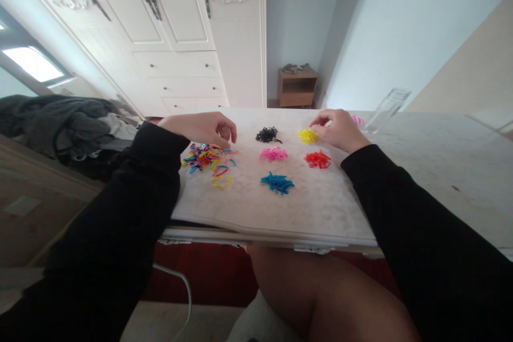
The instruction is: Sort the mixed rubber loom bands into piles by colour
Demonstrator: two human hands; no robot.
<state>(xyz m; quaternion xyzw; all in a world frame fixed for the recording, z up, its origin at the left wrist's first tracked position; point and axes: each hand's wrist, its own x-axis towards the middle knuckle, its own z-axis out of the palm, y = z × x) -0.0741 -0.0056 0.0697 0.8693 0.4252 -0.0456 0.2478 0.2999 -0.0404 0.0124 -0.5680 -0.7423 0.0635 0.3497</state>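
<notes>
My left hand (pixel 204 128) hovers over the far edge of a mixed pile of small coloured rubber bands (pixel 204 157). Its fingers are loosely curled, with a gap between thumb and forefinger. At the right, my right hand (pixel 337 129) has its fingertips drawn together against a pile of yellow rubber bands (pixel 307 136); whatever is between them is hidden. Sorted by colour, other piles lie between and near the hands: black rubber bands (pixel 268 134), pink rubber bands (pixel 273 154), red rubber bands (pixel 318 160) and blue rubber bands (pixel 277 183).
A clear glass bottle (pixel 387 110) stands beyond my right wrist, beside a pink coiled item (pixel 356 120). The white table (pixel 320 208) has its front edge above my legs. Dark clothes (pixel 60 128) are heaped at the left. A white wardrobe (pixel 176 21) stands behind.
</notes>
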